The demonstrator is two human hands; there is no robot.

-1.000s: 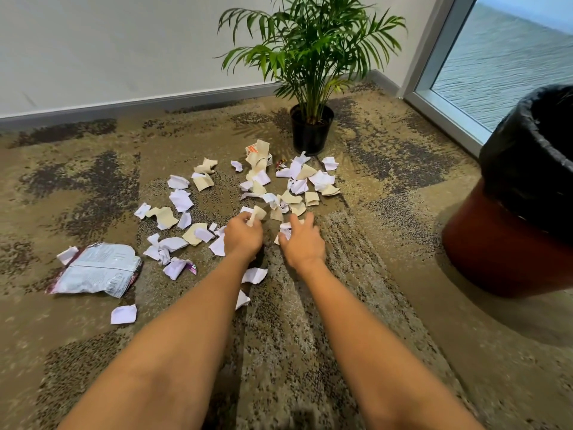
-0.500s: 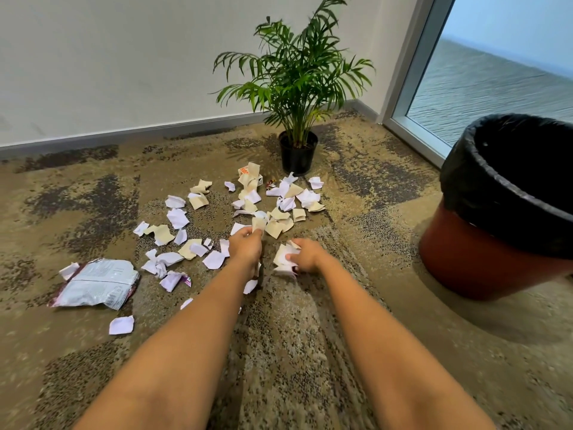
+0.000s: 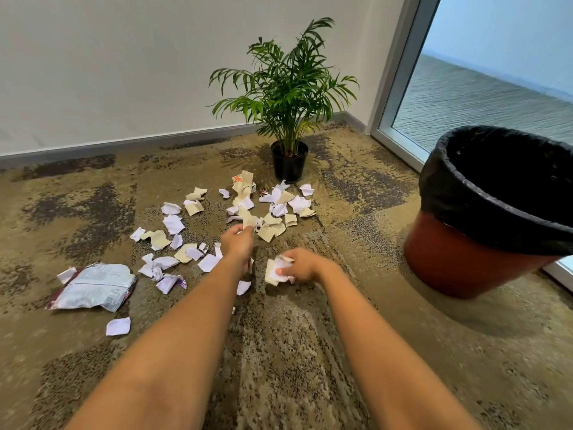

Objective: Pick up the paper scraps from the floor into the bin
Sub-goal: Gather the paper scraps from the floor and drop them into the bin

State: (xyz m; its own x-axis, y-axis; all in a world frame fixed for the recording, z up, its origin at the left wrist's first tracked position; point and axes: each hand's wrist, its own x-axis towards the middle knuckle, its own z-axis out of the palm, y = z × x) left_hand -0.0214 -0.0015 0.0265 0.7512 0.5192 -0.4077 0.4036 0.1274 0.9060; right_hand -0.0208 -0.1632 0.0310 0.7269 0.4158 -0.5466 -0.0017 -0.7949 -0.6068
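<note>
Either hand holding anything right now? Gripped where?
Right hand grips a bunch of scraps, fingers curled round one end. Left hand pinches a scrap by its lower edge.

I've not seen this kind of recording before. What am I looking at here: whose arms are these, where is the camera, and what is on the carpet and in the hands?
There is one view, from a camera worn on a person's head, looking down at their bare arms. Torn white and beige paper scraps lie scattered on the patterned brown carpet, beside a crumpled silver foil wrapper. The right hand grips a bunch of scraps; the left hand pinches a beige scrap. A red-brown bin with a black liner stands on the right, and a small potted palm behind.
</note>
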